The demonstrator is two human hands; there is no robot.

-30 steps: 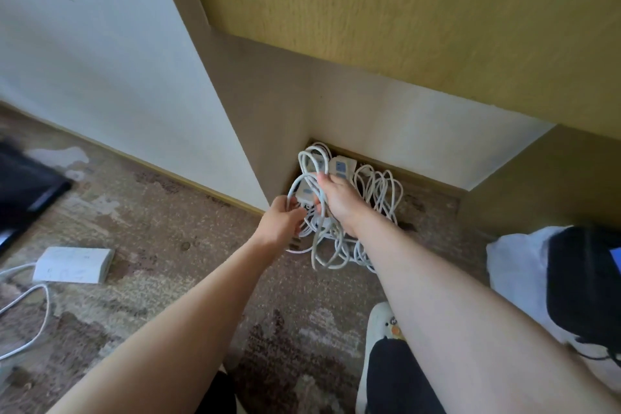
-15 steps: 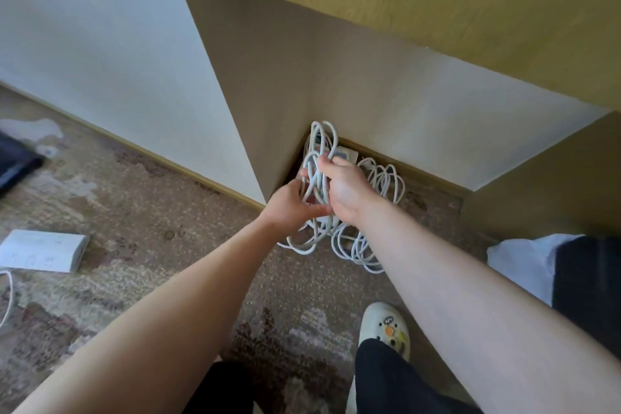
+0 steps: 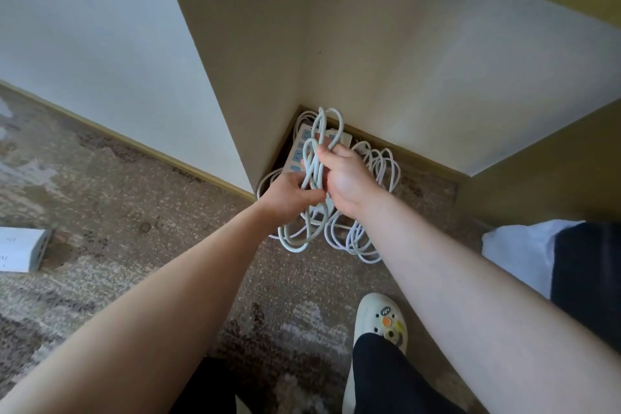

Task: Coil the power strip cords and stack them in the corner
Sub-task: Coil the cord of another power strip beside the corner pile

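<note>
Fig.: Head view, corner of room. Over the preceding sec. both hands had drawn closer together and the bundle had been raised nearer the corner; the view had also tilted, so the black object at far left had dropped out of frame. Right hand (image 3: 349, 183) gripped the white cord coil (image 3: 317, 158) with fingers curled round the strands; left hand (image 3: 290, 197) pinched the same strands from the left side. Coil was held upright just above a power strip w/ blue sockets (image 3: 299, 153) lying against the wall corner (image 3: 299, 101); further loops of a second cord (image 3: 376, 185) lay on the floor just beside, to the right. Judgement: coiling approx. done, bundle about to be set on the stack. Another white power strip (image 3: 20, 249) remained well apart at left edge, likely still to be handled. Surface: worn, mottled brown carpet (image 3: 134, 205) w/ pale patches; cream walls, yellowish baseboard (image 3: 188, 161). A white clog (image 3: 379, 323) showed at bottom
</note>
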